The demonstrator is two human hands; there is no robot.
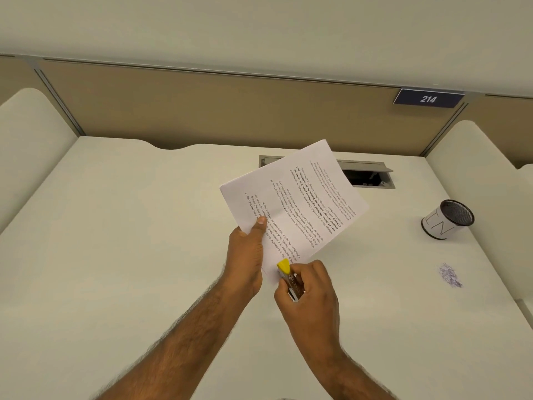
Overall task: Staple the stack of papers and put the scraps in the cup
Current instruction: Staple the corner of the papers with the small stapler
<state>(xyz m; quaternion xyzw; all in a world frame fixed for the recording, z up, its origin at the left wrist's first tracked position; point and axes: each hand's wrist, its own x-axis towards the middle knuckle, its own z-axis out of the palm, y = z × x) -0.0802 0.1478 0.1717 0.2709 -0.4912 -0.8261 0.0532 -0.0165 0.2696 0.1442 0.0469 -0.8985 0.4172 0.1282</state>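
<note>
Over the middle of the desk point(129, 226), the stack of papers point(302, 197) hangs tilted. The left hand point(248, 255) pinches its left edge, thumb on top. The right hand point(311, 290) curls at its near corner. The cup point(447, 220) sits near the desk's right edge. The right hand grips the stapler point(288, 277); the scraps point(450, 275) lie nearer.

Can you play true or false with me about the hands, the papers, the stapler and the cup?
1. The left hand holds the stack of papers up off the desk. True.
2. The stapler lies alone on the desk. False: the right hand grips it at the papers' near corner.
3. The scraps are inside the cup. False: they lie in a little pile on the desk, apart from the cup.
4. The cup is on the right side of the desk. True.
5. The sign says 214. True.
</note>
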